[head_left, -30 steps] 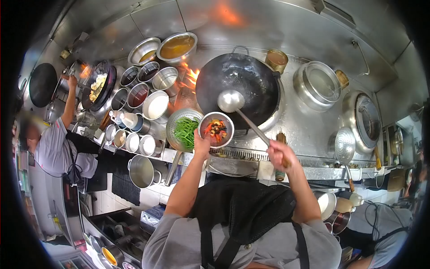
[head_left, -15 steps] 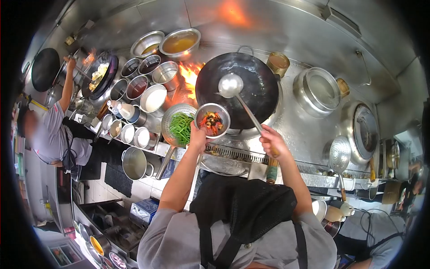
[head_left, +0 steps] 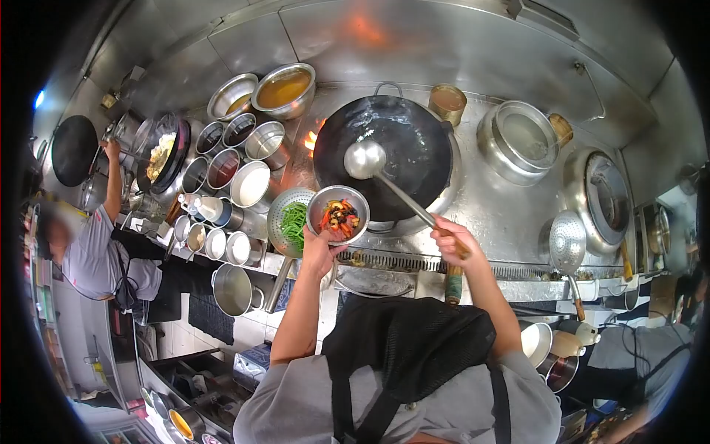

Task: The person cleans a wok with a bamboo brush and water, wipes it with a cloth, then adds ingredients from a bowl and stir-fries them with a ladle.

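Note:
My left hand (head_left: 319,251) grips the rim of a metal bowl (head_left: 361,222) that holds cut red and dark pieces (head_left: 339,217). The bowl is near the front left edge of a large black wok (head_left: 414,148). In my right hand (head_left: 452,238) is the wooden handle of a ladle (head_left: 365,159), its round head over the wok's left half. Part of a perforated strainer (head_left: 275,222) with green beans (head_left: 294,224) shows left of the bowl, partly hidden by it.
Flames (head_left: 311,139) rise left of the wok. Several seasoning pots (head_left: 251,183) and two steel basins (head_left: 285,89) stand beyond. On the right are a large steel pot (head_left: 518,144) and a skimmer (head_left: 567,240). A co-worker (head_left: 103,251) cooks at the far left.
The flames beside the wok have shrunk. The view has shifted slightly. The bowl now covers more of the strainer, and both hands keep their holds.

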A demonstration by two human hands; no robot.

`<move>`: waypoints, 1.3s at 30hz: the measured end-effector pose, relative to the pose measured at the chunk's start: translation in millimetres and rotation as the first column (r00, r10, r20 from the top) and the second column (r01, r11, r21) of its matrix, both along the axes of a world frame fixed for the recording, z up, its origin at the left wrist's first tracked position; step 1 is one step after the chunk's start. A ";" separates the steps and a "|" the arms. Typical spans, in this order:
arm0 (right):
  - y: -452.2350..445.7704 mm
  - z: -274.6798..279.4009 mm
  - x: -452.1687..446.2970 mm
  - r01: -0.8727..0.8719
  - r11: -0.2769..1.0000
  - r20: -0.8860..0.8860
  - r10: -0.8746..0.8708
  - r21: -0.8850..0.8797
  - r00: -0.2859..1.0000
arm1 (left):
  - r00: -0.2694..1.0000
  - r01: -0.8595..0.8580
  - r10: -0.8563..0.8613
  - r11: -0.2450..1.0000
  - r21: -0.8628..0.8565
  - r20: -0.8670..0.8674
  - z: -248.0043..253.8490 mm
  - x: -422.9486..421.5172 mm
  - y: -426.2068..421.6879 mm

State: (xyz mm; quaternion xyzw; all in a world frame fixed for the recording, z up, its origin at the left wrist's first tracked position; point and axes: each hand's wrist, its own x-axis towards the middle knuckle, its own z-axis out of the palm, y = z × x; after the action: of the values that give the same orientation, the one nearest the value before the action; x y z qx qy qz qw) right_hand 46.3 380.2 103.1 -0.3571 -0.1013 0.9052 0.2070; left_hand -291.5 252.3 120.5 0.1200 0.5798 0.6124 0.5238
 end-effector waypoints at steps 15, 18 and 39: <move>-33.2 -19.5 7.7 -0.345 0.747 0.471 0.048 0.569 0.881 | 0.995 0.055 -0.051 0.997 0.051 -0.090 2.7 16.7 36.4; -29.6 -42.8 6.5 -0.697 0.182 0.703 -0.384 0.693 0.599 | 0.538 0.191 0.016 0.972 0.140 -0.843 -45.7 12.0 101.8; -63.4 50.5 154.1 -0.966 0.126 0.773 -0.626 0.228 0.101 | -0.395 0.209 0.134 0.976 0.053 -0.909 52.6 37.8 222.9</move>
State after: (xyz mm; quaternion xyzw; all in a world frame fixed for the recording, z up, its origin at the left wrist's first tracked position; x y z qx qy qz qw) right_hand 200.4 316.8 153.7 -0.5666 -0.8146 0.1143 0.0486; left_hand -253.8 475.3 173.1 0.6499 0.6833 0.2721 -0.1916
